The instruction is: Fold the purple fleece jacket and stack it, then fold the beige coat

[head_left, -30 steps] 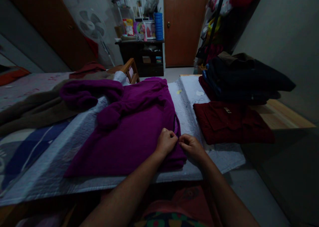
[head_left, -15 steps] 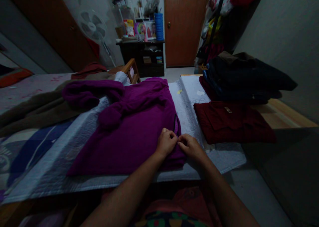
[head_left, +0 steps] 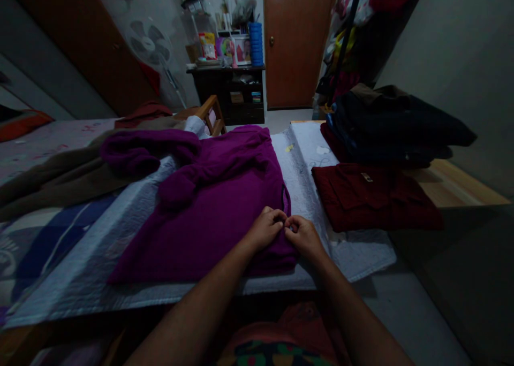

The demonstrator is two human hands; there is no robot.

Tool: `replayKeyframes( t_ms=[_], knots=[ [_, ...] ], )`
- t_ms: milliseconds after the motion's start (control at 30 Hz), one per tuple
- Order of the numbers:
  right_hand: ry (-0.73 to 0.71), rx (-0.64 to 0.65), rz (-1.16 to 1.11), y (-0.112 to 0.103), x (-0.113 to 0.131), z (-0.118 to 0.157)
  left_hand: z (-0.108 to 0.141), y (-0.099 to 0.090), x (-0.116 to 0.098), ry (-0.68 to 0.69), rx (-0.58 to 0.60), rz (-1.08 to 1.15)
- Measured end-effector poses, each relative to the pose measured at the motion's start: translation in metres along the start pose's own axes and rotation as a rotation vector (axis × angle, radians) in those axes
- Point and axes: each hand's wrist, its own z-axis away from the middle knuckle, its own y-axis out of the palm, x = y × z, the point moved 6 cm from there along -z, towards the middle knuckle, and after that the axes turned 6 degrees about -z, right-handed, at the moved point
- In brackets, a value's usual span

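Note:
A purple long-sleeved top (head_left: 217,227), which looks like fleece, lies spread on the bed cover with its sleeves folded over to the left. At its right edge, a dark zip-like strip (head_left: 282,196) runs along the fabric. My left hand (head_left: 265,229) is closed there, thumb and fingers pinching the cloth edge. Almost touching it, my right hand (head_left: 304,236) pinches the same edge from the right. The small part between my fingertips is mostly hidden.
Right of the top lies a folded dark red garment (head_left: 377,200), with a stack of dark folded clothes (head_left: 401,125) behind it. Brown trousers (head_left: 60,178) stretch out at left. Underneath is a pale quilted cover (head_left: 96,248). A fan (head_left: 150,42) and a wooden door (head_left: 297,45) are farther back.
Both hands have shifted very slightly, with the fingertips a little lower and more curled at the edge of the top. The top itself lies as before.

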Motion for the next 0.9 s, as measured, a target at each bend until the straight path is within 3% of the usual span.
replayKeyframes(
  t_ms=[267, 567, 700, 900],
  knots=[
    [-0.028, 0.011, 0.001, -0.003, -0.001, 0.002, -0.005, -0.002, -0.005, 0.136, 0.123, -0.122],
    [-0.087, 0.009, 0.004, -0.004, 0.0, 0.006, -0.007, -0.004, -0.025, 0.198, 0.151, -0.52],
    [-0.104, 0.025, 0.002, -0.006, -0.001, 0.006, -0.008, -0.008, -0.029, 0.245, 0.136, -0.512],
    [-0.149, 0.154, 0.011, -0.006, 0.0, 0.007, -0.007, -0.007, -0.013, 0.252, 0.146, -0.408]
  ],
)
